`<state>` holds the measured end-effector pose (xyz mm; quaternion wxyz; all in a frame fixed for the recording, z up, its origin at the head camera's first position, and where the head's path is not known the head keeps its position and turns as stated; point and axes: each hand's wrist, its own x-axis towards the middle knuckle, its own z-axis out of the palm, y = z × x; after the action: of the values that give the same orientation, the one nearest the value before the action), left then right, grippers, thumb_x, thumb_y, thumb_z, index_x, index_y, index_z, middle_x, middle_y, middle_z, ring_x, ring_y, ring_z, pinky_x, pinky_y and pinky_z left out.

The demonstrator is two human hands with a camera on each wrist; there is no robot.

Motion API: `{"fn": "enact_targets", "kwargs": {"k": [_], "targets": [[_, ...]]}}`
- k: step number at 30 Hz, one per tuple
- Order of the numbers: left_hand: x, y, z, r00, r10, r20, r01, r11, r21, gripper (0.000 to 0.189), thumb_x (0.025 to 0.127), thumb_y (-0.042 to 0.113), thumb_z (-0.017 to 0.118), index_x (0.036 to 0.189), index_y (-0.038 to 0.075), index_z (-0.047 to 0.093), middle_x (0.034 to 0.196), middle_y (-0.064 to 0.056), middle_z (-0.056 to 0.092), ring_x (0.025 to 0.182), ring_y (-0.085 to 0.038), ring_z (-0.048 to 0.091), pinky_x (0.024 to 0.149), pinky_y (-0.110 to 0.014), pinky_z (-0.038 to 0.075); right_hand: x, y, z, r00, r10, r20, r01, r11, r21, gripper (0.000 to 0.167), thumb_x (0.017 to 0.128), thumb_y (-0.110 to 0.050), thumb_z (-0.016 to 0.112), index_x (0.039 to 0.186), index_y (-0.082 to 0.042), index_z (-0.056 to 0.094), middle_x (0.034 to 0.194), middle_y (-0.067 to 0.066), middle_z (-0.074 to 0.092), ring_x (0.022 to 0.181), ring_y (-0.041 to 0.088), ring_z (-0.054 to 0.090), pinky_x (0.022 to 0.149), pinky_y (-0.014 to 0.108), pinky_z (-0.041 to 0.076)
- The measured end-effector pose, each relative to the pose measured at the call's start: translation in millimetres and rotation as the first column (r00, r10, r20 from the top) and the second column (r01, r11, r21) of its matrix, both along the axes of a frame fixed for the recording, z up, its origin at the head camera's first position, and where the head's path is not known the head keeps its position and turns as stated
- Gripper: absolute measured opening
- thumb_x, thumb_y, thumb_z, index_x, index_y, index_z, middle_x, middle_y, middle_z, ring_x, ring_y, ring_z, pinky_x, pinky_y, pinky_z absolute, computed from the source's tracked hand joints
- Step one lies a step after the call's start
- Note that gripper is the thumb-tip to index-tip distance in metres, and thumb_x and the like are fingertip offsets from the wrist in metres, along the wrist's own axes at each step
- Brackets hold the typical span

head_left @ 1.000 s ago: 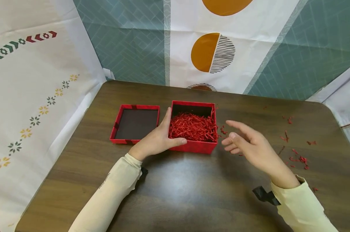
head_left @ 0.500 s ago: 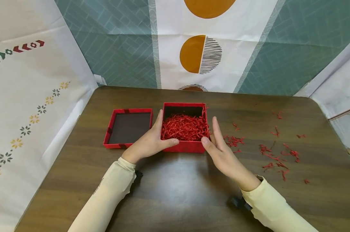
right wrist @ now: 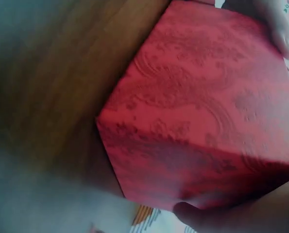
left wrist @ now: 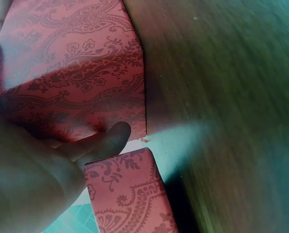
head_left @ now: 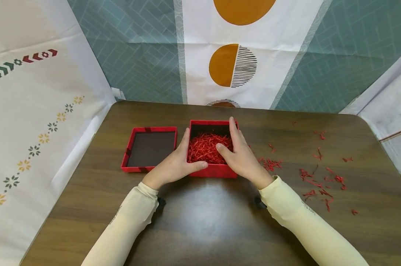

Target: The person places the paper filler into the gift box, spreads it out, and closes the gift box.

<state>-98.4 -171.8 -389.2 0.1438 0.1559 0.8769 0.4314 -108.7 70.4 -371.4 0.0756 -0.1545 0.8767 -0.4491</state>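
I list, on the counter: one red box, holding shredded paper; left hand, spread, against its left side; right hand, spread, at its right; lid, left.

Open red box, dark inside, upright on wooden surface; red paper shreds heaped within. Person's left grip along left wall, thumb at front wall. Right grip at right wall, thumb overlapping shreds from this angle. Shallow red lid, dark interior upward, just left of box. Loose red scraps scattered right. Patterned cloth behind.
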Motion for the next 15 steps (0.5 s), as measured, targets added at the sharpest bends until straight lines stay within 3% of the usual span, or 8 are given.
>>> {"fn": "enact_targets", "kwargs": {"k": [4,8,11,15], "targets": [[0.5,0.2,-0.5,1.0,0.001,0.0,-0.001,1.0,-0.003,0.122,0.086,0.065,0.07,0.159,0.027,-0.02,0.167,0.004,-0.009,0.151,-0.02,0.008,0.116,-0.048,0.025,-6.5,-0.7,6.9,0.999,0.03,0.024,-0.034,0.981,0.192,0.083,0.105,-0.046,0.05,0.163,-0.027,-0.005,0.16,0.014,0.034,0.149,0.047,0.005,0.11,0.071,0.017],[1.3,-1.5,-1.3,1.0,0.007,0.003,-0.007,1.0,-0.006,0.122,0.086,0.064,0.07,0.16,0.024,-0.019,0.167,0.002,-0.009,0.151,-0.022,0.009,0.116,-0.049,0.024,-11.7,-1.1,13.3,0.994,0.089,0.066,-0.106,0.943,0.316,0.08,0.104,-0.051,0.048,0.165,-0.022,0.005,0.154,0.018,0.043,0.145,0.048,0.025,0.11,0.066,0.027],[1.8,-1.3,-1.4,1.0,0.009,0.008,-0.009,1.0,-0.002,0.122,0.086,0.065,0.069,0.16,0.025,-0.019,0.167,0.003,-0.009,0.151,-0.021,0.009,0.116,-0.049,0.024,-13.6,7.2,19.4,0.986,0.132,0.104,-0.157,0.944,0.291,0.074,0.105,-0.051,0.045,0.165,-0.023,0.012,0.16,0.013,0.033,0.142,0.042,0.034,0.111,0.062,0.029],[1.4,-0.3,0.6,1.0,0.01,0.013,-0.01,1.0,0.002,0.121,0.086,0.066,0.069,0.159,0.029,-0.02,0.167,0.007,-0.01,0.151,-0.018,0.009,0.117,-0.047,0.024,-14.2,28.0,34.4,0.987,0.141,0.081,-0.155,0.969,0.192,0.06,0.109,-0.044,0.042,0.162,-0.021,0.029,0.159,0.008,0.038,0.142,0.033,0.038,0.113,0.057,0.028]]}}
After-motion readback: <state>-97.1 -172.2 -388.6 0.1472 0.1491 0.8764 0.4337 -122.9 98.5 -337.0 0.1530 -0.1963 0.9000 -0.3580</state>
